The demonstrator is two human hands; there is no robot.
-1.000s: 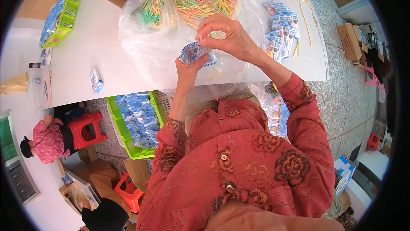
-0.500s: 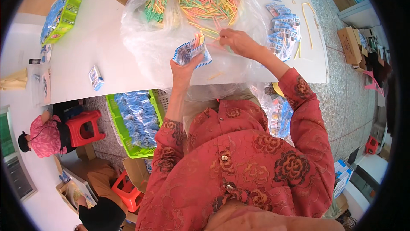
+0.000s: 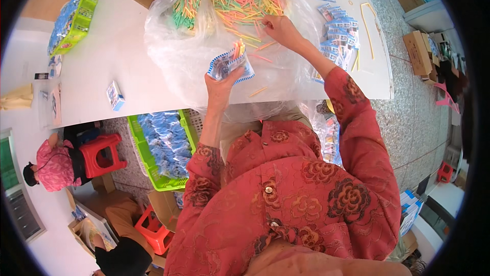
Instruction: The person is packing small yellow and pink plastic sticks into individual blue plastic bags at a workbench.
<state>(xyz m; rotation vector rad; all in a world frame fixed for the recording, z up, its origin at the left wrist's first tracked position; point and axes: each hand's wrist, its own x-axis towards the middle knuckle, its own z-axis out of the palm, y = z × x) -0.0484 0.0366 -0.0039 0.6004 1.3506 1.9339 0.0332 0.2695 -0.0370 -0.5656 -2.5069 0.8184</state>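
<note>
Filling step: left hand (image 3: 222, 83) is gripping blue-white packet (image 3: 229, 65) holding sticks; right hand (image 3: 279, 28) is pinching coloured sticks (image 3: 240, 8), next needing insertion.

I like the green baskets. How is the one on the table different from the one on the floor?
The table basket sits far off at the table's left end; the floor basket lies below the table edge by the person's left arm. The floor basket looks bigger in the picture. Both are bright green and hold blue packets.
</note>
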